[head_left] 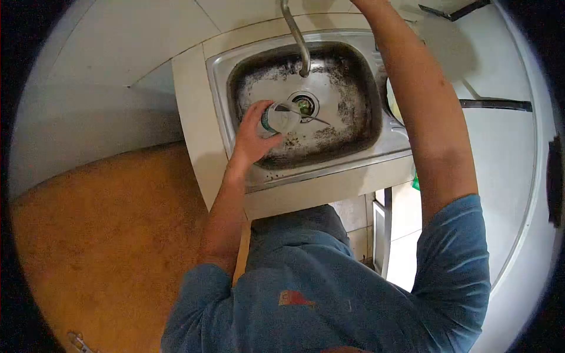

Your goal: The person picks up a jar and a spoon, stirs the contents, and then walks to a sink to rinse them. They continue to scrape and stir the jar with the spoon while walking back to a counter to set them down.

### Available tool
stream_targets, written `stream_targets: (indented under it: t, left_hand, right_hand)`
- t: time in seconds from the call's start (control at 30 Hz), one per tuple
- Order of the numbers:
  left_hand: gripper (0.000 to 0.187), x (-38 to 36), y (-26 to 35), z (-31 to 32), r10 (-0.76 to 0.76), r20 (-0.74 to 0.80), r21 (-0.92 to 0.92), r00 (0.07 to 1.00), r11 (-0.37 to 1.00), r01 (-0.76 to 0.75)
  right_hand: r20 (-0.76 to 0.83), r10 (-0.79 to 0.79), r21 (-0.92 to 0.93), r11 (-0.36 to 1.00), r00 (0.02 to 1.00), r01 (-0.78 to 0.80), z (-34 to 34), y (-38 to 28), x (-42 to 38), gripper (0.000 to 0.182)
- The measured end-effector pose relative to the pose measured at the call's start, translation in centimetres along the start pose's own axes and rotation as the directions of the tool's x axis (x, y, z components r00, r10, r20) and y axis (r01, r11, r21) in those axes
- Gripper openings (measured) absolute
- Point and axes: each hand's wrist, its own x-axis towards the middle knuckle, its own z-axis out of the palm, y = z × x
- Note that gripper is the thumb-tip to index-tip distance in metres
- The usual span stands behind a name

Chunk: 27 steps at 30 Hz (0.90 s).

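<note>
Over the left part of the metal sink [218,88], my left hand [256,134] is wrapped round a clear cup [283,119]. A thin utensil [315,117] sticks out of the cup's mouth toward the right. Just behind the cup is the drain [303,106], with something greenish in it. The curved faucet [298,41] hangs over the back of the basin. My right arm stretches up past the sink's right side to the top edge. Only a small part of my right hand [366,5] shows there, and its fingers are out of view.
A pale round item [393,103] is partly hidden behind my right forearm on the drainboard. Dark handles or brackets [495,105] are on the white surface at right. The tiled counter edge [329,189] runs in front of me, with orange floor [118,247] at left.
</note>
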Motion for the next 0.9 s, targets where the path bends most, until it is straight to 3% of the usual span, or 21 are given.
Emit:
stream_targets:
  t: [0.13,0.27,0.37,0.47,0.53,0.67,0.73,0.9]
  left_hand:
    - [0.079,-1.2,2.4,-2.2,0.058,-0.045,0.072,0.997,0.996,-0.054]
    - [0.078,-2.4,4.4,-3.6,0.054,-0.123,-0.003,0.991,0.998,-0.055]
    - [0.080,-3.3,4.6,-4.0,0.080,-0.162,-0.009,0.984,0.997,-0.083]
    - [0.081,-4.2,5.3,-4.5,0.100,-0.191,-0.019,0.976,0.994,-0.106]
    - [0.081,-4.7,5.6,-4.7,0.087,-0.215,-0.012,0.973,0.996,-0.091]
    - [0.078,-5.8,5.9,-4.9,0.076,-0.244,0.012,0.967,0.997,-0.075]
    - [0.077,-6.1,6.0,-5.0,0.067,-0.252,0.019,0.965,0.998,-0.065]
    - [0.078,-7.0,5.1,-4.8,0.086,-0.235,0.054,0.968,0.996,-0.075]
  right_hand:
    - [-0.139,-0.066,0.143,0.986,0.988,0.086,0.9,1.2,-1.1,0.032]
    - [-0.090,-0.080,0.129,0.987,0.993,0.092,2.0,1.1,-0.8,0.030]
    - [-0.030,-0.211,0.118,0.970,0.977,0.213,3.8,1.2,0.1,0.031]
    - [-0.092,-0.103,0.211,0.970,0.990,0.120,4.6,0.7,0.1,0.033]
    - [-0.183,-0.038,0.076,0.996,0.982,0.053,4.5,0.3,-0.1,0.034]
    - [-0.129,-0.085,0.015,0.996,0.988,0.088,3.0,-0.5,-0.8,0.031]
    - [-0.006,0.064,0.017,0.998,0.998,-0.064,2.4,-1.2,-1.1,0.027]
    - [-0.025,-0.009,-0.007,1.000,1.000,0.008,3.0,-2.3,-1.2,0.028]
